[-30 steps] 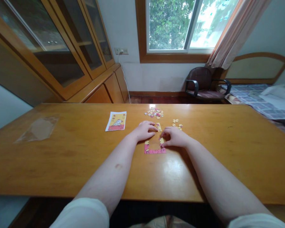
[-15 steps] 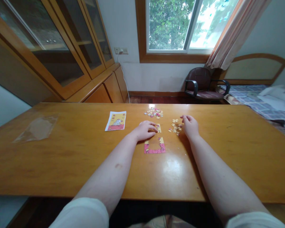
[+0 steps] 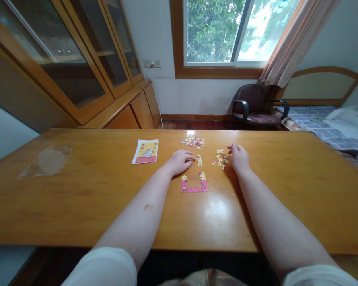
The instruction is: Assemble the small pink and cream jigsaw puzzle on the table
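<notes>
Wooden worktop (image 3: 113,206) spans mid-frame; glass-fronted cabinet (image 3: 111,95) upper left, window (image 3: 214,31) top centre, chair (image 3: 250,99) and bed (image 3: 310,119) at right. U-shaped puzzle border (image 3: 194,190) lies at centre, yellow puzzle strip (image 3: 199,160) just above. Versus 0.5 s earlier: left hand (image 3: 181,162) drawn slightly leftward off the strip; right hand (image 3: 239,159) nearly unchanged. Left: loosely spread, empty, palm down. Right: fingers bent beside loose pieces (image 3: 219,161); cannot tell whether gripping.
</notes>
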The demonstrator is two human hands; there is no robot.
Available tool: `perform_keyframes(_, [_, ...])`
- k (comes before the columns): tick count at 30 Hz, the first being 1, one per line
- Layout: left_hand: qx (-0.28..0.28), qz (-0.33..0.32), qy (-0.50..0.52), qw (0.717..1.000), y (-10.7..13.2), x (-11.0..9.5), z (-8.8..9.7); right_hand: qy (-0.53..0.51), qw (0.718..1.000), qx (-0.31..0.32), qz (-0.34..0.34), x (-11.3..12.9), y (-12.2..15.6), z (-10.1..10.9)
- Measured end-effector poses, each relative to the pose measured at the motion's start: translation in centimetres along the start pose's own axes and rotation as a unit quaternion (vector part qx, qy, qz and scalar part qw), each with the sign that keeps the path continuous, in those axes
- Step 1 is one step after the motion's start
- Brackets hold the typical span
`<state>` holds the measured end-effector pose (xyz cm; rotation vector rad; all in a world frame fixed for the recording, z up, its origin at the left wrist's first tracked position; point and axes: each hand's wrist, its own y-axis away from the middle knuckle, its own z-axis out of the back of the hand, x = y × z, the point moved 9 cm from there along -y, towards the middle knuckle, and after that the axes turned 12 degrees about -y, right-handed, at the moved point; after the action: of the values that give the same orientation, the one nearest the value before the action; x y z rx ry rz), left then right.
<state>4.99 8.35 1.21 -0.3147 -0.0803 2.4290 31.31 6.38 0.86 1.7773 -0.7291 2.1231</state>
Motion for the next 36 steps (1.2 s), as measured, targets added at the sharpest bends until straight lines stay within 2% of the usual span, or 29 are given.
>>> perform_keyframes(12, [0.043,-0.016,0.019,0.999,0.5,-0.7,-0.5,-0.006,0.999,-0.038,-0.038,-1.0,0.1,0.9])
perform_keyframes(20, [0.027,-0.021,0.019,0.999,0.3,-0.9,0.0,-0.002,0.998,-0.042,-0.049,-1.2,-0.1,1.0])
perform_keyframes(30, [0.023,-0.014,0.015,1.0,0.2,-0.5,-0.2,-0.006,0.998,-0.004,-0.066,-1.1,0.3,0.1])
perform_keyframes(36, [0.02,-0.011,0.015,1.0,0.2,-0.5,-0.1,-0.014,0.998,-0.006,-0.068,-0.9,0.5,0.1])
